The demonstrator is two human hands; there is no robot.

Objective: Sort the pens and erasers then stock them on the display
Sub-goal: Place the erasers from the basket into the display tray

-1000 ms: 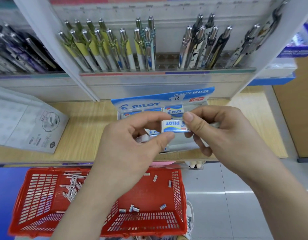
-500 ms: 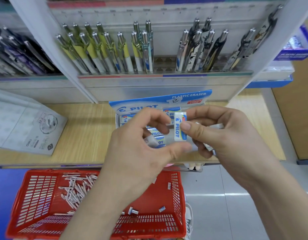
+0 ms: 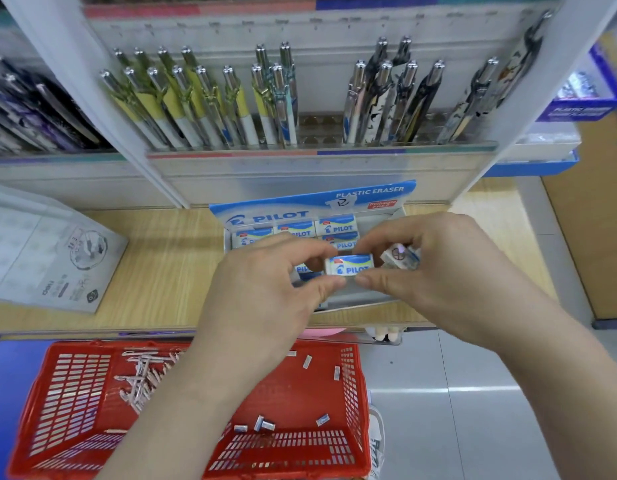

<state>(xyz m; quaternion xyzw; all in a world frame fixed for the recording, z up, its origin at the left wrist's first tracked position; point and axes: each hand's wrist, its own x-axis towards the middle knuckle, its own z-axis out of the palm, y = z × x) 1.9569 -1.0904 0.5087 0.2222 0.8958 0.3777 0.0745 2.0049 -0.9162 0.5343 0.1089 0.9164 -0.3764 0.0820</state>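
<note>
A white and blue Pilot eraser (image 3: 350,266) is held flat between both hands, just above the open Pilot eraser display box (image 3: 386,206) on the wooden shelf. My left hand (image 3: 269,289) pinches its left end with thumb and forefinger. My right hand (image 3: 438,271) pinches its right end and also holds more erasers (image 3: 400,255) curled in its fingers. Several erasers (image 3: 338,226) lie in rows in the box. Pens (image 3: 196,109) stand in the rack above.
A red basket (image 3: 355,393) below the shelf holds loose erasers (image 3: 262,424) and a pile of pens (image 3: 140,379). A grey packet (image 3: 47,258) lies on the wooden shelf (image 3: 168,265) at the left. Dark pens (image 3: 397,102) fill the rack's right side.
The eraser turned from standing on end between my fingers to lying flat with its label up, and both hands dropped slightly toward the box.
</note>
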